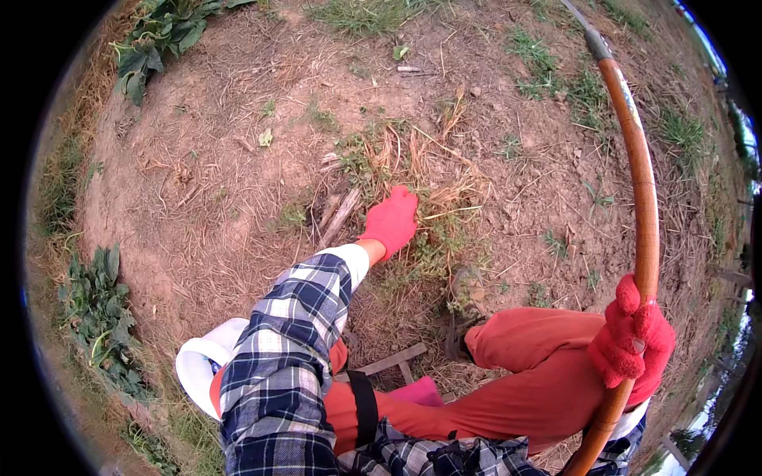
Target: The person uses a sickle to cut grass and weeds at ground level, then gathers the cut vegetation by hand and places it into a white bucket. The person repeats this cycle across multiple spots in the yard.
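My left hand [390, 221], in a red knit glove, is closed among weeds [437, 238] on the ground. Dry straw-coloured stems [455, 189] stick out beside the fist; what lies inside the fingers is mostly hidden. Just left of that wrist, weathered wood pieces [342, 217] stand out of the soil. At the right, my right hand [634, 342], also gloved in red, wraps around the long wooden handle [645, 196] of a tool. A metal socket [597, 44] caps the handle's far end, and the tool's head is out of view.
A white plastic container [205, 363] is by my left leg. Between my legs show a wooden frame [387, 361] and a pink object [417, 392]. Broad-leaved plants [98, 315] grow at the left, others [161, 41] at the upper left. Grass tufts dot the dry soil [238, 113].
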`<state>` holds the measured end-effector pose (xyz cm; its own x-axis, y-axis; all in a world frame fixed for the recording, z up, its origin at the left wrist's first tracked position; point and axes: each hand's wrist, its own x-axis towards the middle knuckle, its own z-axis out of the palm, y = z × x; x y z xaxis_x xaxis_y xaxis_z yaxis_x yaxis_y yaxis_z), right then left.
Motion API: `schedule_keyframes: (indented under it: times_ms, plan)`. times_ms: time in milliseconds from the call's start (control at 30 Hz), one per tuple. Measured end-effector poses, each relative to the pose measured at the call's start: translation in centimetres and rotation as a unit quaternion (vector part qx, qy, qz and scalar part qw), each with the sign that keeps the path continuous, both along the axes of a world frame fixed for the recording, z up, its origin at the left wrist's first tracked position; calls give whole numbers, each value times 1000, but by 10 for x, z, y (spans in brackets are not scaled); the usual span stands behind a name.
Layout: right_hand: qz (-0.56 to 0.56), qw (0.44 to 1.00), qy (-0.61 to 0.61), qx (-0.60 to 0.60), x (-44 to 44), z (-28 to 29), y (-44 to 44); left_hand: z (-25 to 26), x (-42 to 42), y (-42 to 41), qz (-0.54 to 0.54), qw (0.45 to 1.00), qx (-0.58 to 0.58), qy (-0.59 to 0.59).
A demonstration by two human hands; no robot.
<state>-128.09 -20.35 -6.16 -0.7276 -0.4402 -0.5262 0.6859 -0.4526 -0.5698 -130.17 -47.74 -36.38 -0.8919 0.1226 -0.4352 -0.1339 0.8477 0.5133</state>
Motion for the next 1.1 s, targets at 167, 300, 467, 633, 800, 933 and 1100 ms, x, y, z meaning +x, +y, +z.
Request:
schedule_keyframes:
  times_ms: [167,300,467,633,800,933,1100]
  plan:
    - [-4,999,-12,30,0,-1,-2,-45,-53,-8,232,973,-4,-16]
    - [22,999,-10,28,-4,-2,-3,-41,-64,-11,203,974,46,-94]
    - [10,999,-15,43,-11,-1,-3,-4,-5,20,-145,980,56,-126]
    - [9,1000,-6,29,-8,1,-7,0,56,-9,-235,971,-29,-36]
    - [31,999,9,21,-5,0,-4,-27,32,-55,-143,972,-138,128]
    - [23,992,10,122,-3,11,-18,-49,9,-61,-180,940,-253,138]
    - [0,987,-8,161,1,15,-29,-45,-7,-64,-162,952,-259,15]
